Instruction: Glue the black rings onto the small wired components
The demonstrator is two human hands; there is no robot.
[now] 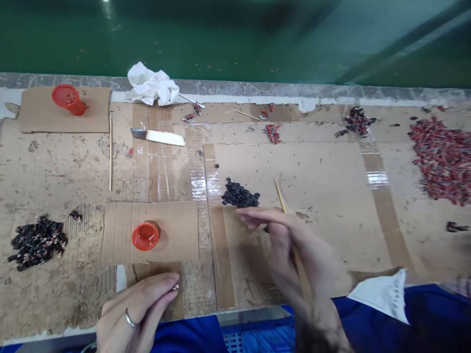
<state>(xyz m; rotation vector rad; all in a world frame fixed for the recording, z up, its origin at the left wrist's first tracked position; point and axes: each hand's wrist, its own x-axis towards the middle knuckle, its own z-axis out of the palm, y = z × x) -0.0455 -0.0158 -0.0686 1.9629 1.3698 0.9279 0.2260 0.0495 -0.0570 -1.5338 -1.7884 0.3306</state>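
Note:
My left hand (142,314), with a ring on one finger, is closed in a pinch at the front edge. A small part with pale tips (175,287) pokes out from its fingertips; the rest is hidden. A thin wooden stick (279,196) slants up out of my right hand (290,245), which is closed round it and slightly blurred. Something small and dark sits by the right fingers, too hidden to name. Just beyond those fingertips lies a heap of small black pieces (240,194). A shallow red cup (145,236) stands on a cardboard piece (184,230) beyond my left hand.
Black parts with pale tips (39,242) are heaped at left, red and black ones (443,159) at right. At the back are a red cup (69,99), crumpled white tissue (152,86) and a white-handled knife (158,137). Another stick (111,154) lies on the cardboard.

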